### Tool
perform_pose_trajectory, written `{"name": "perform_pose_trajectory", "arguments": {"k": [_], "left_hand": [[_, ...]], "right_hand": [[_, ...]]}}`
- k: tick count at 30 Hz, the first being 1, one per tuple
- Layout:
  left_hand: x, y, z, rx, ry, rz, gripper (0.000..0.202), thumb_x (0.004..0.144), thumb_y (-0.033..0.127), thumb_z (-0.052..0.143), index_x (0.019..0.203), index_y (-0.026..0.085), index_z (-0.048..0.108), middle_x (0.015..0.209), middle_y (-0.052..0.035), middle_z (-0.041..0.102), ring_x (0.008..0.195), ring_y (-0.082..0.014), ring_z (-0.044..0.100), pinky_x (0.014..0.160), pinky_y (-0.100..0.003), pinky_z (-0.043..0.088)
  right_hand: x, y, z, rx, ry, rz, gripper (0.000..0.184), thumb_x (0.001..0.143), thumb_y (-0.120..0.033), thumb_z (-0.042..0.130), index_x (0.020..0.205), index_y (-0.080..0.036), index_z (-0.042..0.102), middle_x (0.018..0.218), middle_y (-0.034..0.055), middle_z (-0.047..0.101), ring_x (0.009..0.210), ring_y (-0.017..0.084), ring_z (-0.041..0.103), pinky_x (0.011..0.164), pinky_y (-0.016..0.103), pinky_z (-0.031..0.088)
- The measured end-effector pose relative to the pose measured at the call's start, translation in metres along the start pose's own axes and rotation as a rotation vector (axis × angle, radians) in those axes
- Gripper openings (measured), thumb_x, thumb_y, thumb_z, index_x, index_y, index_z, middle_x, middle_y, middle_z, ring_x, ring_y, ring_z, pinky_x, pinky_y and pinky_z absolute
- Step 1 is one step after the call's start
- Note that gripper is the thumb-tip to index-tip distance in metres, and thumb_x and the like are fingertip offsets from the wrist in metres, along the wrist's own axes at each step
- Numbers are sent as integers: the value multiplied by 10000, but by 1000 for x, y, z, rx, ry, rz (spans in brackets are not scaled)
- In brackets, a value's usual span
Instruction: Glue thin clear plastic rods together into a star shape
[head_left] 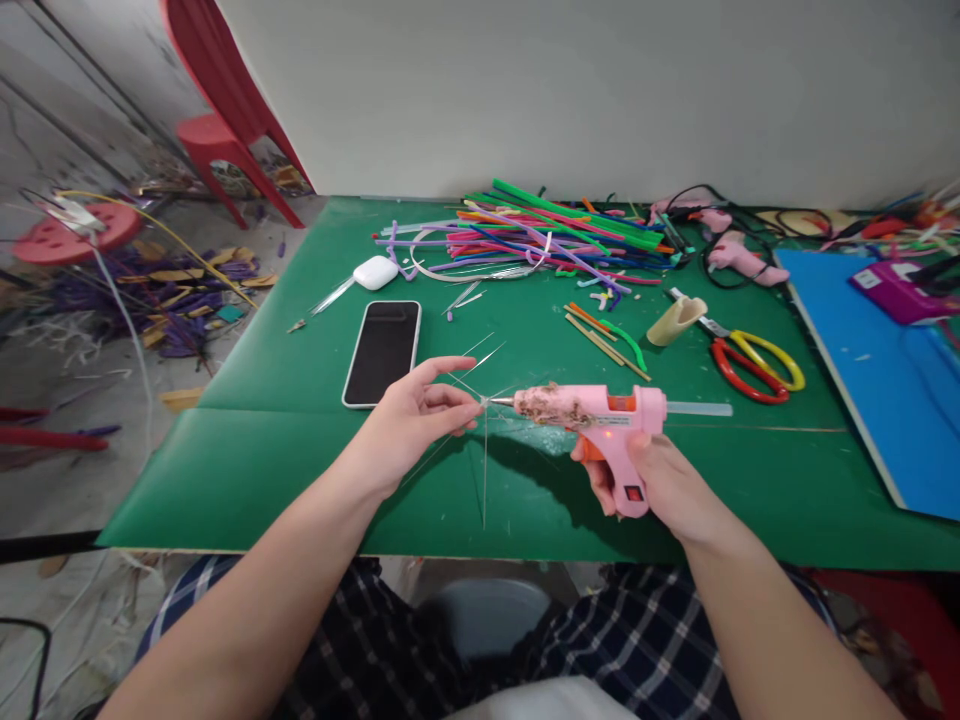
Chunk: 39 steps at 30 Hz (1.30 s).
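Observation:
My right hand [664,485] is wrapped round the handle of a pink hot glue gun [585,408], fingers at its orange trigger. A clear glue stick [701,409] pokes out of the gun's back, and a small light glows on its side. Between thumb and fingertips, my left hand [427,405] pinches the joint of several thin wires [484,470] that fan out in different directions. The metal nozzle [502,402] points left and meets this joint, touching or nearly so. Whether fresh glue is on the joint is too small to tell.
On the green table [285,470] lie a phone [382,352], a white case [375,272], coloured pipe cleaners [540,240], thin sticks [604,340], a beige cup-like tube [675,322] and scissors [757,365]. Another pink glue gun [742,258] is behind; a blue board [862,370] is at right.

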<state>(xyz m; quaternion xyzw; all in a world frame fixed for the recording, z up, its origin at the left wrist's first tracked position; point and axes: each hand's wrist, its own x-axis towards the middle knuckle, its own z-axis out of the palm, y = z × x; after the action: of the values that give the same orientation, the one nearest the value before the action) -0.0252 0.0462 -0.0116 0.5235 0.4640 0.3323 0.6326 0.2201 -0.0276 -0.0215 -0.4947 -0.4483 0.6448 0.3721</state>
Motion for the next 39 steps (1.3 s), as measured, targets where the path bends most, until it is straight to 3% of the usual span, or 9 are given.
{"name": "perform_pose_trajectory", "arguments": {"k": [7, 25, 33, 39], "left_hand": [[0, 0, 0, 2, 3, 0, 508, 716, 286, 713, 1181, 201, 528, 753, -2, 649, 711, -148, 609, 662, -285, 474], [1, 1, 1, -20, 4, -8, 484, 721, 261, 716, 1166, 207, 534, 740, 10, 647, 698, -122, 598, 653, -250, 465], [-1, 2, -1, 1, 20, -8, 493, 709, 290, 717, 1162, 209, 541, 743, 5, 646, 704, -146, 611, 657, -279, 477], [0, 1, -1, 7, 12, 0, 488, 713, 284, 712, 1163, 207, 536, 744, 2, 646, 699, -145, 609, 646, -276, 476]], "right_hand": [[0, -4, 0, -34, 23, 5, 647, 709, -760, 487, 815, -140, 636, 590, 2, 536, 439, 85, 519, 359, 181, 345], [-1, -3, 0, -44, 5, 19, 604, 761, -713, 480, 840, -139, 648, 598, -1, 535, 429, 66, 499, 347, 162, 317], [-6, -8, -1, -38, 84, 6, 649, 693, -759, 506, 855, -145, 637, 604, 7, 547, 434, 84, 502, 344, 183, 320], [-3, -3, 0, -53, 13, -1, 630, 730, -737, 493, 856, -139, 644, 603, 1, 535, 425, 72, 497, 338, 171, 311]]}}
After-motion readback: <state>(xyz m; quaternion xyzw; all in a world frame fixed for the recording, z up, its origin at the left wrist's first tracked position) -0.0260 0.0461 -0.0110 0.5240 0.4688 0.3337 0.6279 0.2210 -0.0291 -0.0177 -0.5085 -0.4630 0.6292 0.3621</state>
